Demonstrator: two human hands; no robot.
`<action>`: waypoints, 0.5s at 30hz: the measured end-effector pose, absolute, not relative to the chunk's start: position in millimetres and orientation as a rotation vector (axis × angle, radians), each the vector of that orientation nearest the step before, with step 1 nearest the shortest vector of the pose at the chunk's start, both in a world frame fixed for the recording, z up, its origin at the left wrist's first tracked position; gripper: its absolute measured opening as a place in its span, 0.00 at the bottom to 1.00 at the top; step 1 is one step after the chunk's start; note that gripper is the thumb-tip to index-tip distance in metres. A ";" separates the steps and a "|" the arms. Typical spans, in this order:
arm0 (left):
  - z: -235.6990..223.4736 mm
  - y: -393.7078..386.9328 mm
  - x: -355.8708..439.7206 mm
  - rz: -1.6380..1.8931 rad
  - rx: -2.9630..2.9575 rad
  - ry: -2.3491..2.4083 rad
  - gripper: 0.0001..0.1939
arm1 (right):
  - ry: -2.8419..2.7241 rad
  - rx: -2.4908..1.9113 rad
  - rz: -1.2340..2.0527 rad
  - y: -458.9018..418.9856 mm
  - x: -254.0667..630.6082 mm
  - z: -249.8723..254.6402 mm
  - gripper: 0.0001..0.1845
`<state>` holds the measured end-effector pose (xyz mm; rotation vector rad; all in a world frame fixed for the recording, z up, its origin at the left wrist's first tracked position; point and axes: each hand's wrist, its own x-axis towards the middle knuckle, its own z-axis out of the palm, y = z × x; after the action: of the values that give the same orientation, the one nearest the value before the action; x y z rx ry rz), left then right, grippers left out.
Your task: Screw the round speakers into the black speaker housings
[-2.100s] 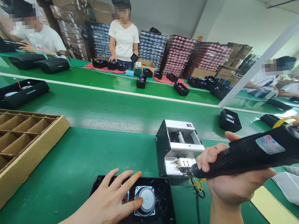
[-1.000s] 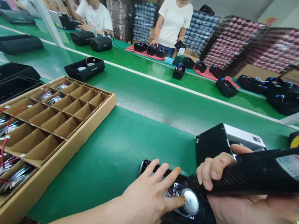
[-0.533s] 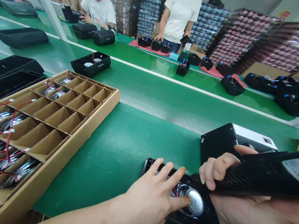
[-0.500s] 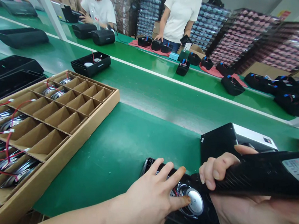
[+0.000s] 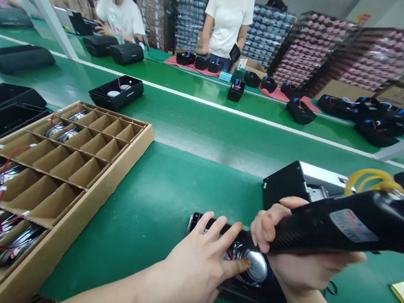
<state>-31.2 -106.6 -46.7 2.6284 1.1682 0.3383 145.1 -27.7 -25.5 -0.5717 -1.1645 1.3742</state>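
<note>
My left hand (image 5: 204, 257) lies with fingers spread over a black speaker housing (image 5: 252, 300) on the green bench. Its thumb touches the round silver back of a speaker (image 5: 257, 265) seated in that housing. Gripped in my right hand (image 5: 297, 273) is a black electric screwdriver (image 5: 318, 226), held nearly level, with a label on its side. The screwdriver's tip end is hidden behind my fingers, so I cannot tell whether it touches a screw.
A divided cardboard tray (image 5: 119, 173) with several wired speakers is at left. Behind the screwdriver are a black-and-white box (image 5: 284, 184) and a yellow coiled cord (image 5: 370, 179). Black housings (image 5: 117, 95) stand on the green line. Two co-workers in white shirts are across it.
My right hand and the screwdriver have moved left, bringing the tool's rear end and the yellow cord into view. My left hand stays on the housing. The whole view has shifted slightly.
</note>
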 end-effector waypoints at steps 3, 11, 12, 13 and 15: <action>-49.5 -107.0 -29.6 0.336 2.610 1.176 0.36 | -1.143 -0.574 1.385 -28.0 142.3 -24.0 0.45; -52.8 -104.4 -29.4 0.321 2.530 1.167 0.37 | -1.118 -0.501 1.468 -29.6 138.4 -24.9 0.36; -53.6 -104.3 -29.7 0.318 2.524 1.164 0.37 | -1.117 -0.497 1.465 -30.5 137.3 -25.4 0.37; -54.8 -104.3 -29.8 0.319 2.521 1.168 0.38 | -1.117 -0.493 1.462 -31.7 136.1 -25.5 0.37; -57.8 -105.0 -28.7 0.327 2.522 1.178 0.40 | -1.123 -0.490 1.461 -35.2 135.2 -23.7 0.37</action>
<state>-28.7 -105.0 -57.8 2.5224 1.1782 0.3267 135.2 -35.2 -23.7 -0.4902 -1.1227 1.4608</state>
